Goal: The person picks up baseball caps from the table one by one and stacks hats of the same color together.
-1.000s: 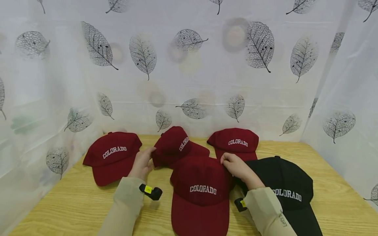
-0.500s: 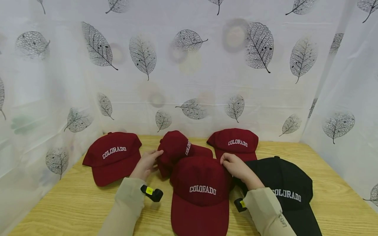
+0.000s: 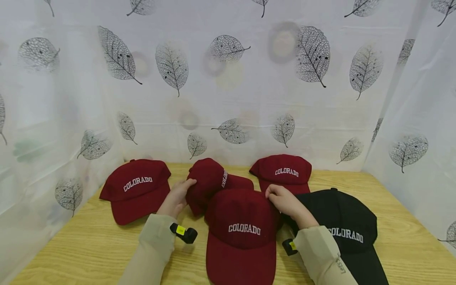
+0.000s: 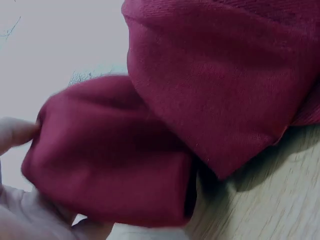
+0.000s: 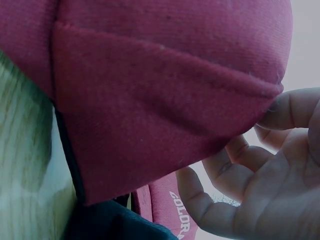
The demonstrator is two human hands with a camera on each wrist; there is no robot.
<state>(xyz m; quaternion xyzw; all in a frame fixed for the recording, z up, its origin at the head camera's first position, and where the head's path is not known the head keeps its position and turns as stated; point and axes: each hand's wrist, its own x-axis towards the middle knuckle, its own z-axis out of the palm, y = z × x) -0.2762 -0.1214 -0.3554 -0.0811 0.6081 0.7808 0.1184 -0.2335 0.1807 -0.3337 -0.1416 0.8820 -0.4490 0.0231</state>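
Note:
A dark red baseball cap [image 3: 242, 211] with white COLORADO lettering lies in front of me, brim toward me. My right hand [image 3: 289, 202] pinches the right edge of its crown; in the right wrist view the thumb and curled fingers sit at the cap's side panel [image 5: 160, 95]. Behind it and to the left, a second red cap [image 3: 204, 184] stands turned with its brim to the right. My left hand [image 3: 175, 198] holds this one by the back of its crown. The left wrist view shows thumb and fingers [image 4: 15, 135] around the crown, close beside the front cap [image 4: 215, 80].
Another red cap [image 3: 137, 190] lies at the left, and one more red cap [image 3: 285, 172] at the back right. A black COLORADO cap [image 3: 342, 221] lies at the right, partly behind my right forearm. Leaf-print curtains [image 3: 231, 99] enclose the wooden table [image 3: 89, 249].
My left hand has shifted slightly right, and the cap in it has turned and come nearer to me, then eased back a little left. The right hand and front cap stay put.

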